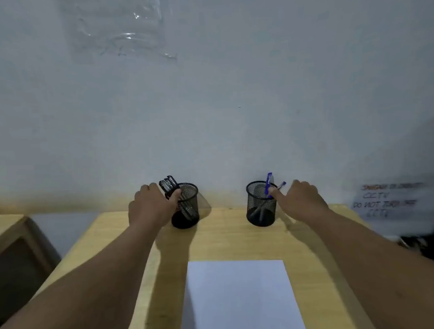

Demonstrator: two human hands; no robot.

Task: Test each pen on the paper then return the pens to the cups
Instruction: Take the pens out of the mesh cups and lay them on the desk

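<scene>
Two black mesh cups stand at the far edge of the wooden desk. The left cup (187,210) holds several black pens (167,185); my left hand (150,207) curls around those pens at the cup's rim, thumb against them. The right cup (260,207) holds blue pens (269,183). My right hand (303,200) reaches to its rim, its fingers pinching a blue-capped pen (281,185) that leans out to the right. A blank white sheet of paper (239,297) lies on the desk in front of me, between my forearms.
The desk (226,241) butts against a pale wall. A taped note with handwritten CCTV text (386,199) hangs low on the wall at right. A second wooden piece of furniture (12,238) stands to the left across a gap.
</scene>
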